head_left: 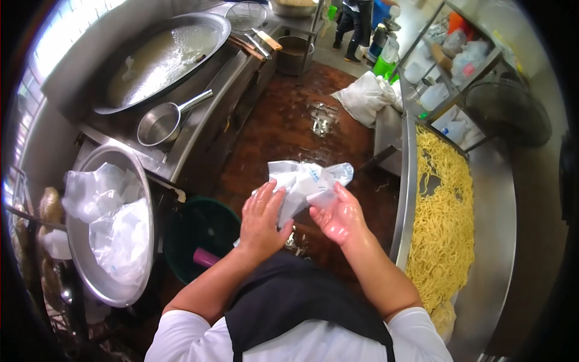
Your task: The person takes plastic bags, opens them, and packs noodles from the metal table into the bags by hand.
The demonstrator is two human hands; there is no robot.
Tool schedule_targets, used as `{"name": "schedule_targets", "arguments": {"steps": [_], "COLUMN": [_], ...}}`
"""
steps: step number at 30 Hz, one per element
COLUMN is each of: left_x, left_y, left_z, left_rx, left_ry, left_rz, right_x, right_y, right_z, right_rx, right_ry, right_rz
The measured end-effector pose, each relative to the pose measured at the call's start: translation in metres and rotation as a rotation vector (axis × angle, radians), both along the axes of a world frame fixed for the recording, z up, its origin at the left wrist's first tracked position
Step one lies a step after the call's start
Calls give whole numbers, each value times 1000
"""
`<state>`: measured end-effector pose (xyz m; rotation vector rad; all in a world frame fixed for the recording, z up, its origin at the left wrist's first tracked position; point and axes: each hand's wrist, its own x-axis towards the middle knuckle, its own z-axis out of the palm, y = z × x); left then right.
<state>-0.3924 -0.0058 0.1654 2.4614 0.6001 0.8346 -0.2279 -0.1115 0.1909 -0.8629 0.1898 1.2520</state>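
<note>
A crumpled plastic bag (298, 187), clear and white with small blue print, is up in front of me above the floor. My right hand (339, 216), wet and shiny, has the bag's right side between its thumb and fingers. Against the bag's left side rests my left hand (263, 212), back of the hand up. Its fingers are stretched out and the thumb stands apart. Part of the bag behind the left fingers is hidden.
At left, a large metal bowl (149, 265) contains plastic bags; a green bucket (202, 220) stands beside it. A big wok (163, 60) and a saucepan (160, 125) are on the stove. Yellow noodles (443, 235) lie in a steel tray at right. A person (353, 24) stands far back.
</note>
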Motion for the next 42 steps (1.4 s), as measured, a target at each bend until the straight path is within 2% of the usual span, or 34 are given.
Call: {"name": "schedule_targets", "arguments": {"steps": [3,5,10,17,20,25,26,28,29,31,33,35,36,38,39,41,42], "left_x": [-7,-6,-6,6,4,1,-1,-7,-11,-17,-24,-35,-43,-56,-53,-41,-32], "left_y": [8,10,15,10,11,12,10,6,4,-3,-5,-5,-7,-12,-18,-30,-33], "left_z": [-14,-11,-4,-13,-11,-12,-13,-19,-27,-51,-79,-116,-126,-141,-145,-146,-148], "left_rx": [19,60,0,-26,-60,-100,-101,-304,-302,-508,-596,-807,-804,-344,-343,-266,-260], "left_ry": [-110,-125,16,-18,69,99,97,69,66,111,202,464,464,799,794,894,1007], "left_rz": [-20,-21,-88,-108,-102,-299,-298,-306,-303,-326,-323,-220,-222,-313,-308,-121,-164], "right_x": [1,8,10,10,12,23,29,40,41,43,42,52,58,65,66,70,68], "right_y": [-2,-8,-9,-13,-15,-18,-20,-24,-25,-31,-32,-34,-36,-43,-45,-49,-48], "right_z": [4,-10,-7,1,7,8,4,3,0,-7,-8,1,8,16,19,12,10], "right_rx": [-99,55,61,74,94,62,94,120,122,187,167,156,136,136,127,215,189], "right_ry": [28,53,78,71,71,43,33,11,9,29,-25,-137,-142,-194,-210,-147,-149], "right_rz": [-130,-70,-104,-137,-166,-226,-303,-411,-407,-370,-371,-480,-495,-462,-448,-390,-389]}}
